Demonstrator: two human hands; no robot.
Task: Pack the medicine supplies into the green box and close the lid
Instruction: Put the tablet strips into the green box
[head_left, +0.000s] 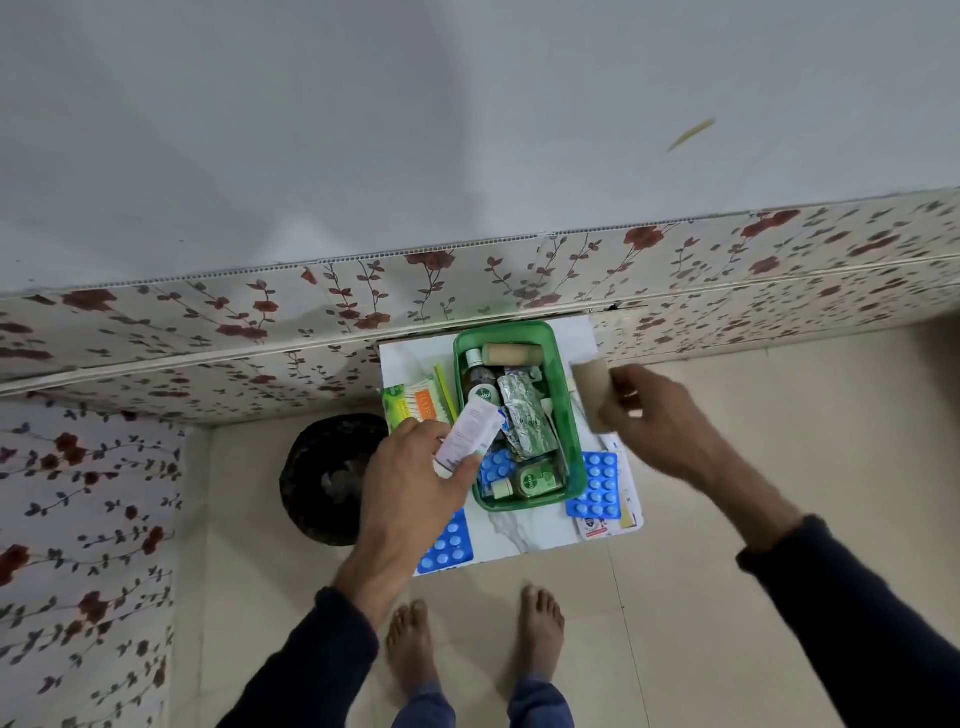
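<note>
The open green box (569, 431) stands on a small white marble-pattern table (519, 535). Inside lie a dark bottle, a silver foil pack (524, 421), a beige roll (511, 354) and a small green bottle (535, 480). My left hand (410, 493) holds a white tube (470, 431) over the box's left rim. To the right of the box, my right hand (660, 421) grips a beige roll (592, 392). Blue blister packs lie at the table's front left (449, 543), at the right (597, 486), and one inside the box's front left corner (496, 465).
Small cartons (415, 402) and a yellow-green stick lie left of the box. Leaflets lie under the right blister pack. A dark round object (324, 478) sits on the floor left of the table. Floral-covered walls rise behind and to the left. Bare feet (478, 639) stand on the tiles.
</note>
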